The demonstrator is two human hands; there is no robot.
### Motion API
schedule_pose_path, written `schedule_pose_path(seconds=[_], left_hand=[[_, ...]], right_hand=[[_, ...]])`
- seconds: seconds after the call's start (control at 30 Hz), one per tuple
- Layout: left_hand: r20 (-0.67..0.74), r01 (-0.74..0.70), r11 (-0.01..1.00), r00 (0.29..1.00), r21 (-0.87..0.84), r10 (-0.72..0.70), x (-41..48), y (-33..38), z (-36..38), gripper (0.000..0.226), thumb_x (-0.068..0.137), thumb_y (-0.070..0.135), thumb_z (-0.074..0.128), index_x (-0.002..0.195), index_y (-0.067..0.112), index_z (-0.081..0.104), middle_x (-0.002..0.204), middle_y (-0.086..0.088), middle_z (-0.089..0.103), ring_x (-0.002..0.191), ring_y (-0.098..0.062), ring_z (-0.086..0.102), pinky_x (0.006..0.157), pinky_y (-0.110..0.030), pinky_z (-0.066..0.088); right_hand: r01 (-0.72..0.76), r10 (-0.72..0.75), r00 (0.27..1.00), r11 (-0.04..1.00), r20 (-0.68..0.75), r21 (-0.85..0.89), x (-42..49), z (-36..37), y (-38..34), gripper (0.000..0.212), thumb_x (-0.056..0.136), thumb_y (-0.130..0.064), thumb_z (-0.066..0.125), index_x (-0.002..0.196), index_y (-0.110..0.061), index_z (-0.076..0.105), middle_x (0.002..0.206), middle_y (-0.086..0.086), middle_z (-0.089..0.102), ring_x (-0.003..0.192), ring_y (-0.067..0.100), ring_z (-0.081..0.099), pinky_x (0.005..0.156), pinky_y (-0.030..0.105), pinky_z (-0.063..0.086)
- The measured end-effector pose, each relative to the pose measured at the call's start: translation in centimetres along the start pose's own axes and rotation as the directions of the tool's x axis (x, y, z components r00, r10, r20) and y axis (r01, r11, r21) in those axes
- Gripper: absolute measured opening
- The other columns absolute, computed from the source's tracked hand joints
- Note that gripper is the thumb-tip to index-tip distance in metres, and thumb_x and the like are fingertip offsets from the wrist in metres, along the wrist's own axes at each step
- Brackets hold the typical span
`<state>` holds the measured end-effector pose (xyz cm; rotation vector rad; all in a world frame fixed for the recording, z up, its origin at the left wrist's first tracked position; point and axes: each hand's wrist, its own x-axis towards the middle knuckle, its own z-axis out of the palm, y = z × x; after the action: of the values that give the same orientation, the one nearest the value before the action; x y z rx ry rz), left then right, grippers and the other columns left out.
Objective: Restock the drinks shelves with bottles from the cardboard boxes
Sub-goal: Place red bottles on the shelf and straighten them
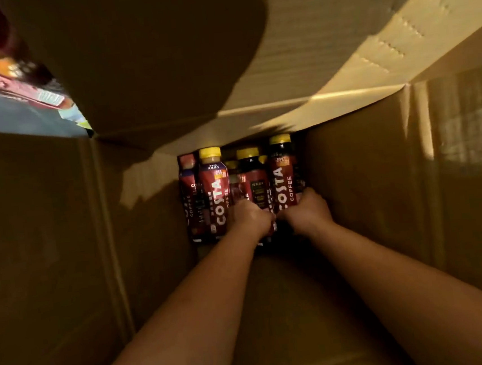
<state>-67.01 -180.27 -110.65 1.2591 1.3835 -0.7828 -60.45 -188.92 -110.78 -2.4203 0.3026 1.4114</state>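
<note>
Left grip point(252, 217) curled round middle bottle point(252, 178), right grip point(307, 209) curled round right bottle point(283, 178), my knuckles almost touching. Both bottles stand in yellow-capped Costa cluster point(215, 190) at far end of cardboard box point(61, 229). Box flap point(340, 64) folded back above. Blurred shelf goods point(2, 73) top left.

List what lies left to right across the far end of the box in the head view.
Left box wall → pink-capped bottle → pale-necked Costa bottle → middle dark bottle → right Costa bottle → right box wall.
</note>
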Motion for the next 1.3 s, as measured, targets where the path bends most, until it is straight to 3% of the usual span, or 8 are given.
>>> schedule_pose_path(seconds=[0.2, 0.37, 0.57, 0.73, 0.8, 0.9, 1.1, 1.3], left_hand=[[0.074, 0.068, 0.969, 0.996, -0.237, -0.051, -1.5, 0.6, -1.3, 0.059, 0.080, 0.016, 0.072, 0.131, 0.010, 0.043, 0.125, -0.011, 0.056, 0.109, -0.032, 0.058, 0.090, -0.043, 0.050], [0.078, 0.026, 0.908, 0.997, -0.419, 0.007, -5.9, -1.2, -3.4, 0.063, 0.078, 0.011, 0.071, 0.131, 0.019, 0.037, 0.124, -0.007, 0.055, 0.106, -0.028, 0.056, 0.091, -0.046, 0.048], [0.067, -0.082, 0.848, 0.988, -0.524, 0.137, -14.8, 0.3, -5.7, 0.060, 0.078, 0.005, 0.068, 0.127, 0.022, 0.040, 0.113, -0.002, 0.059, 0.102, -0.022, 0.060, 0.092, -0.043, 0.050], [-0.032, -0.202, 0.806, 0.974, -0.557, 0.222, -23.1, 2.5, -7.8, 0.065, 0.062, 0.020, 0.068, 0.124, 0.019, 0.049, 0.108, -0.008, 0.066, 0.098, -0.027, 0.064, 0.089, -0.041, 0.053], [-0.053, -0.252, 0.781, 0.961, -0.572, 0.271, -26.1, 3.1, -8.8, 0.070, 0.055, 0.026, 0.062, 0.124, 0.019, 0.052, 0.106, -0.006, 0.066, 0.094, -0.024, 0.064, 0.090, -0.041, 0.053], [-0.060, -0.341, 0.727, 0.922, -0.596, 0.384, -30.4, 3.6, -10.4, 0.054, 0.065, 0.019, 0.070, 0.117, 0.018, 0.054, 0.092, 0.002, 0.066, 0.075, -0.010, 0.064, 0.066, -0.023, 0.053], [-0.104, -0.433, 0.629, 0.866, -0.645, 0.490, -38.3, 4.3, -13.3, 0.028, 0.082, -0.002, 0.062, 0.099, 0.020, 0.058, 0.082, 0.000, 0.068, 0.061, -0.008, 0.066, 0.052, -0.020, 0.052], [-0.195, -0.531, 0.576, 0.817, -0.621, 0.543, -46.6, 4.4, -13.2, 0.034, 0.075, 0.013, 0.072, 0.106, 0.024, 0.066, 0.096, -0.006, 0.073, 0.083, -0.023, 0.070, 0.076, -0.041, 0.056]], right_hand=[[-0.177, 0.104, 0.965, 0.934, 0.239, 0.309, -1.7, -1.8, -0.5, 0.054, 0.078, 0.005, 0.066, 0.127, -0.011, 0.049, 0.100, 0.000, 0.061, 0.094, 0.020, 0.057, 0.073, 0.030, 0.046], [-0.210, 0.082, 0.913, 0.934, 0.398, 0.289, -6.2, -3.3, 0.1, 0.046, 0.081, 0.005, 0.061, 0.118, -0.018, 0.048, 0.098, 0.002, 0.061, 0.090, 0.020, 0.058, 0.096, 0.046, 0.045], [-0.135, -0.010, 0.951, 0.886, 0.309, 0.443, -13.7, -6.5, -1.9, 0.060, 0.068, 0.007, 0.061, 0.120, -0.019, 0.048, 0.116, 0.011, 0.061, 0.108, 0.032, 0.057, 0.096, 0.053, 0.048], [0.013, -0.140, 0.976, 0.802, 0.166, 0.598, -21.0, -9.8, -4.2, 0.080, 0.034, -0.008, 0.066, 0.114, -0.013, 0.058, 0.103, 0.013, 0.069, 0.096, 0.032, 0.065, 0.087, 0.043, 0.054], [0.051, -0.178, 0.976, 0.750, 0.128, 0.659, -23.9, -10.8, -4.7, 0.074, 0.040, -0.006, 0.072, 0.112, -0.009, 0.060, 0.100, 0.015, 0.069, 0.089, 0.031, 0.067, 0.081, 0.040, 0.055], [0.120, -0.274, 0.954, 0.714, 0.118, 0.690, -28.1, -12.8, -5.5, 0.051, 0.062, -0.001, 0.079, 0.110, -0.005, 0.063, 0.098, 0.014, 0.070, 0.084, 0.026, 0.069, 0.072, 0.031, 0.059], [0.205, -0.394, 0.910, 0.700, 0.130, 0.684, -35.6, -16.3, -7.1, 0.051, 0.069, 0.001, 0.072, 0.117, -0.011, 0.063, 0.104, 0.014, 0.072, 0.095, 0.033, 0.070, 0.082, 0.042, 0.056], [0.354, -0.542, 0.833, 0.675, 0.109, 0.647, -43.3, -20.9, -6.7, 0.043, 0.074, 0.003, 0.067, 0.114, -0.010, 0.061, 0.104, 0.016, 0.071, 0.095, 0.033, 0.069, 0.071, 0.036, 0.055]])
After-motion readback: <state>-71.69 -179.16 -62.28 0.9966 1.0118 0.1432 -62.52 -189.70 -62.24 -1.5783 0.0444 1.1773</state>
